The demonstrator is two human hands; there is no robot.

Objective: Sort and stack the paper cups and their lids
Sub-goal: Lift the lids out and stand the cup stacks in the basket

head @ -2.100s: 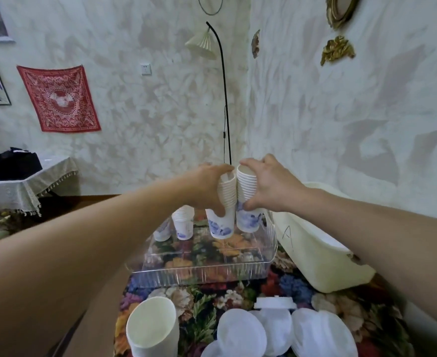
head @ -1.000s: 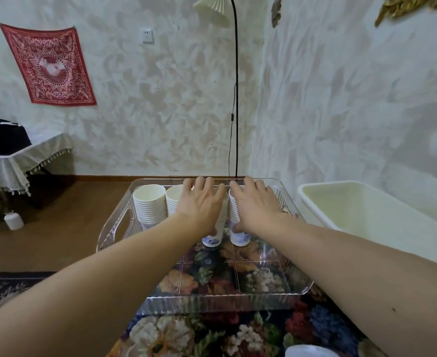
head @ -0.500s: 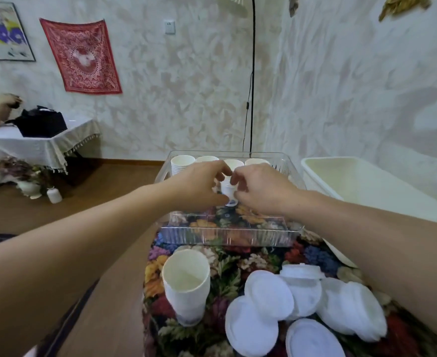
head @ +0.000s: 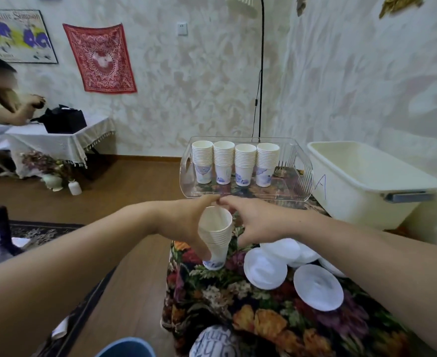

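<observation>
1. White lids (head: 317,290) lie scattered on the floral tablecloth (head: 263,323), nearest the camera.
2. The left hand (head: 186,222) grips a tilted stack of paper cups (head: 216,237) standing on the cloth; the right hand (head: 258,222) pinches at its rim, fingertips of both hands meeting.
3. Beyond, four cup stacks (head: 235,163) stand in a row in a clear tray (head: 299,176).
4. A cream tub (head: 361,199) sits to the right.

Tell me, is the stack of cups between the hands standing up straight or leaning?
Leaning. The stack of cups tilts, its open mouth up and toward the camera, base on the flowered cloth.
</observation>
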